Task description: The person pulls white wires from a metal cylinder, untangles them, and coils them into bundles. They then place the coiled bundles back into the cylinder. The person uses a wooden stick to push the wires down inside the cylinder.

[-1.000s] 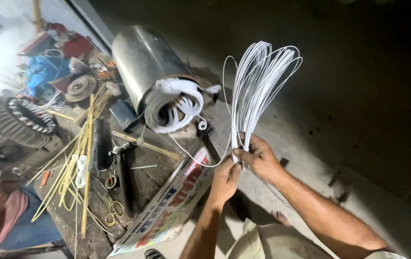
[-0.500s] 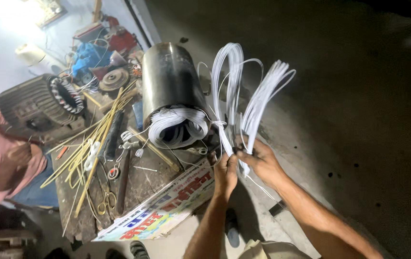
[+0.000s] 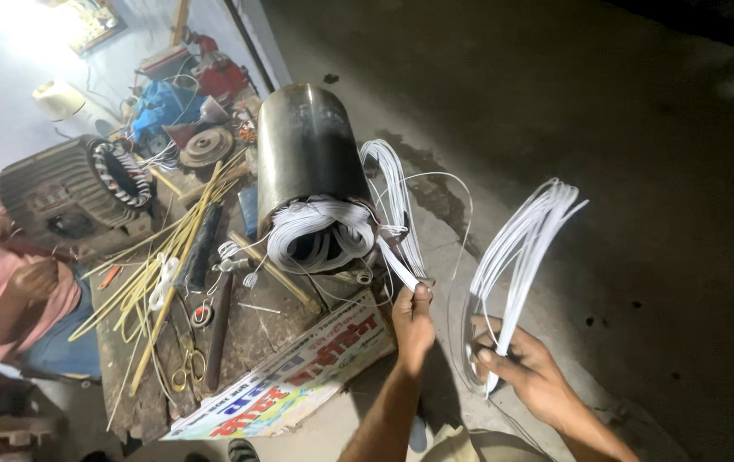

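The right hand (image 3: 528,370) is clenched around a bundle of white wire loops (image 3: 521,248) that fans upward from it. Just left, the left hand (image 3: 413,323) pinches a second white coil (image 3: 397,210). That coil runs up beside the dark metal cylinder (image 3: 305,150) lying on the counter (image 3: 251,329) beyond the hands.

Both bare forearms are extended forward from the bottom of the view. The left hand (image 3: 412,323) is raised with its fingers pinched shut at the top. The right hand (image 3: 528,366) is held lower and well apart, palm turned leftward, fingers curled closed.
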